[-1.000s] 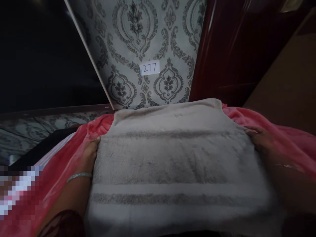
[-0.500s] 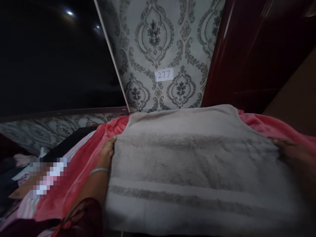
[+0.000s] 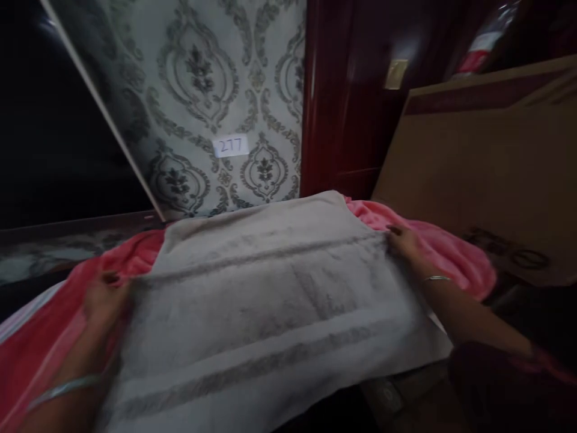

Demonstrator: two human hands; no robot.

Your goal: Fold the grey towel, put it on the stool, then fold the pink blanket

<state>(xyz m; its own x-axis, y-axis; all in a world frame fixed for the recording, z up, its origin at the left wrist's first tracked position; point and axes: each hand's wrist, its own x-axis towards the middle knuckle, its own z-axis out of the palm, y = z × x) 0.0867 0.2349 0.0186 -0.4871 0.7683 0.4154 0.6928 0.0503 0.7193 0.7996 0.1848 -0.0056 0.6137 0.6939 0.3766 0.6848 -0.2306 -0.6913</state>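
Both hands (image 3: pixel 106 297) slid along crosswise towel (image 3: pixel 270 313).

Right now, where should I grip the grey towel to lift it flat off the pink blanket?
Take the grey towel by its two short side edges, coming in from left and right. It lies spread flat with stripes running across, and the left hand and right hand already sit at those edges.

White label (image 3: pixel 231 146) on patterned wall (image 3: pixel 198 78) reads "277"
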